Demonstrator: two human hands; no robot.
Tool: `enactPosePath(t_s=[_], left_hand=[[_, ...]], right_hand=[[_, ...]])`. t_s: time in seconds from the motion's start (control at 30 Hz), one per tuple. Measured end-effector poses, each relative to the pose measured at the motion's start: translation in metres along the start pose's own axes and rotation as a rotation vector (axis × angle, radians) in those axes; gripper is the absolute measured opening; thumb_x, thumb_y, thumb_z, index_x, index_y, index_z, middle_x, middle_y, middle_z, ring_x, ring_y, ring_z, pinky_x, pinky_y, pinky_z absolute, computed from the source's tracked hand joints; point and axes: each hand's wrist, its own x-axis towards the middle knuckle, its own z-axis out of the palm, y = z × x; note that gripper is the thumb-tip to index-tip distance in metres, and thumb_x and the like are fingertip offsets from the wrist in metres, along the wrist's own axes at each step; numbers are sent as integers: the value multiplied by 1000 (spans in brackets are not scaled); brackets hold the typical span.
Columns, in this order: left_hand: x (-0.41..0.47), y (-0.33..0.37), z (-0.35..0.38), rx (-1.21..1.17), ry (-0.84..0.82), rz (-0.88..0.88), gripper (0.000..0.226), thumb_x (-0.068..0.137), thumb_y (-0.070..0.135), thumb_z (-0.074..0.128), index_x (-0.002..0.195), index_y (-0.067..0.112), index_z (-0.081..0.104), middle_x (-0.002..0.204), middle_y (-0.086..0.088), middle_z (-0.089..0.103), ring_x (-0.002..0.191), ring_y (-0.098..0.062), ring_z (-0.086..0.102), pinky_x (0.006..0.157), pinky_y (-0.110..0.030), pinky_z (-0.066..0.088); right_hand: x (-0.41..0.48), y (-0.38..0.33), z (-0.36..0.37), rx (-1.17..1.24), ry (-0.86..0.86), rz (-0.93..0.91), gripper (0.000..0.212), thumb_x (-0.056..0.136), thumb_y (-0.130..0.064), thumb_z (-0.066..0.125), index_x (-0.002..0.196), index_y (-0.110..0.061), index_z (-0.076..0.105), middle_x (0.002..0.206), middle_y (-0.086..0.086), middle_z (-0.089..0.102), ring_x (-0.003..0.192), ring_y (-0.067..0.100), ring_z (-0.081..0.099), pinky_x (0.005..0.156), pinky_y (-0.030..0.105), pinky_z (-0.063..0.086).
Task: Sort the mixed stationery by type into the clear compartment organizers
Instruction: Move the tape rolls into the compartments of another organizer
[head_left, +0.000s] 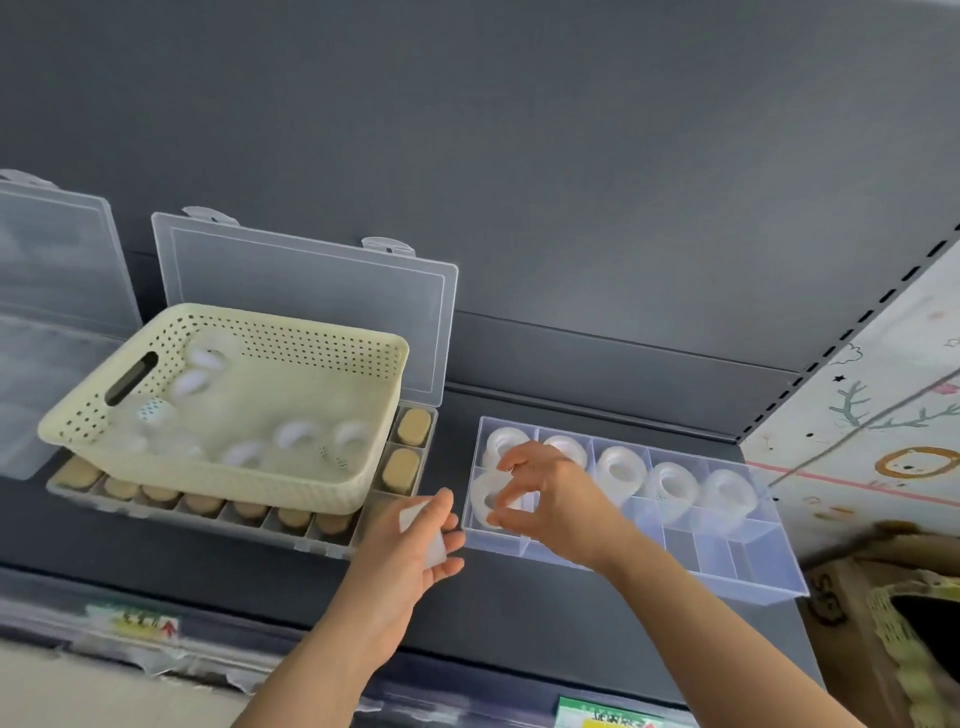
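A clear compartment organizer (737, 566) lies on the dark shelf at the right, with clear tape rolls (621, 470) standing in its back row. My right hand (550, 493) pinches one tape roll (485, 499) over the organizer's front left compartment. My left hand (410, 556) is just left of the organizer and holds a whitish tape roll (428, 535) in its palm. A cream perforated basket (311, 488) with several more tape rolls (296, 434) rests on a second open organizer (410, 457) filled with tan erasers (402, 467).
A third clear case (57, 249) with its lid up stands at the far left. A cardboard box (841, 597) and a cream basket edge (904, 639) sit at the lower right. The shelf's front edge carries price labels (145, 621).
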Motion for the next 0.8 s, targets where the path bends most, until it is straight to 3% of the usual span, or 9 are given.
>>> enactPosePath(t_s=[0.17, 0.3, 0.43, 0.6, 0.7, 0.8], left_hand=[[2, -3, 6, -52, 39, -19, 30, 88, 33, 62, 105, 7, 60, 90, -12, 64, 85, -24, 66, 66, -33, 51], [1, 3, 12, -163, 93, -9, 35, 98, 35, 47, 101, 2, 59, 87, -14, 60, 78, -27, 63, 67, -36, 52], [0, 5, 19, -224, -93, 97, 49, 99, 40, 35, 114, 0, 59, 100, -14, 71, 93, -27, 69, 80, -38, 57], [3, 5, 27, -118, -271, 109, 58, 99, 44, 26, 126, 3, 58, 120, -12, 67, 113, -24, 62, 102, -40, 45], [4, 4, 26, -56, -277, 111, 52, 99, 43, 30, 124, 8, 60, 117, -11, 68, 112, -24, 63, 102, -43, 45], [7, 4, 20, 178, -162, 247, 39, 100, 40, 37, 121, 19, 62, 116, -4, 68, 110, -18, 64, 101, -44, 47]], right_hand=[[-1, 14, 8, -5, 41, -42, 20, 84, -36, 70, 90, -19, 77, 111, -23, 53, 107, 2, 35, 85, 16, 39], [-8, 9, 1, 80, 145, -62, 6, 83, -30, 72, 87, -28, 76, 110, -26, 53, 110, 5, 40, 89, 16, 35], [-21, -22, -12, 400, 74, -83, 27, 75, -25, 81, 96, -37, 69, 97, -23, 65, 101, 2, 53, 86, 12, 40], [-26, -31, -19, 426, 11, -92, 41, 73, -22, 82, 110, -31, 67, 98, -15, 66, 94, 7, 55, 83, 13, 40], [-27, -28, -21, 450, -12, -82, 45, 73, -20, 81, 113, -33, 64, 100, -13, 66, 93, 6, 55, 83, 13, 40], [-26, -22, -26, 430, 26, -34, 41, 74, -22, 80, 100, -47, 62, 93, -28, 60, 87, -2, 50, 80, 9, 39]])
